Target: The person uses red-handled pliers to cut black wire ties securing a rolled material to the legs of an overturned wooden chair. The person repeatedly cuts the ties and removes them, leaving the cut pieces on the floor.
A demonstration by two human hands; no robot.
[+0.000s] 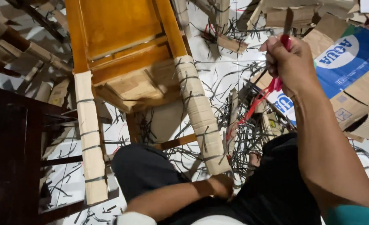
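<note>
Wooden chair (pixel 122 46), lying overturned with its legs running toward the viewer; two legs are wrapped in cardboard bound by dark strapping bands. The nearer wrapped leg (pixel 199 112) has its long axis running from upper left to lower right, its foot end pointing at the person's lap. The left hand (pixel 222 185) is closed round that foot end, its fingers largely hidden behind the leg. The second wrapped leg (pixel 91 141) lies to the left of the first, roughly parallel. To the right of the first leg, the right hand (pixel 290 62) is raised and clenched on a red strap (pixel 261 98), which trails down toward the leg's foot; a thin dark object protruding above the fist is too blurred to identify. Beyond the strap lie printed cardboard boxes (pixel 351 71), cut off at the frame edge, and scattered black strap offcuts (pixel 251 137) too numerous to count.
</note>
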